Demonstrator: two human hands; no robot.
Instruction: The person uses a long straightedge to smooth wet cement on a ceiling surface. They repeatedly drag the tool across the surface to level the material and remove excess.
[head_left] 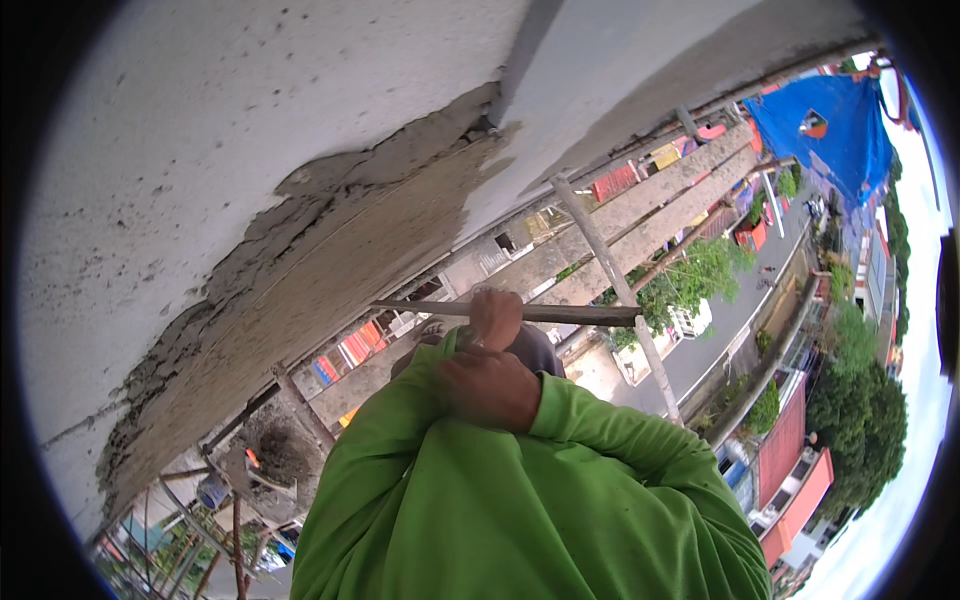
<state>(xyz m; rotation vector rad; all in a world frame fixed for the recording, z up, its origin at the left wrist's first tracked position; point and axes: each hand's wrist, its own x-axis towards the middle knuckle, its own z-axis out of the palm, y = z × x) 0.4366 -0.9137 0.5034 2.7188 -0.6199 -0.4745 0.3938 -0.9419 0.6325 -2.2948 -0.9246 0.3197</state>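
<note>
A long, narrow wooden bar [580,314] lies crosswise in front of me, its left end close to the wall. My left hand [497,316] is closed round it near the middle. Across my left forearm lies my right hand [492,390], blurred, at the green sleeve just below the left wrist; its fingers cannot be made out. On my left rises a wall [200,150] with pale, pitted plaster above. A ragged edge of darker, wet-looking mortar [400,155] runs along it, with a smoother grey-brown coat [350,250] below.
Scaffold planks [640,215] run alongside the wall, crossed by a wooden pole [600,240]. Far below are a street [735,300], trees [850,390] and a red roof [785,440]. A blue tarp [840,125] hangs at upper right. More scaffold poles [238,540] stand at lower left.
</note>
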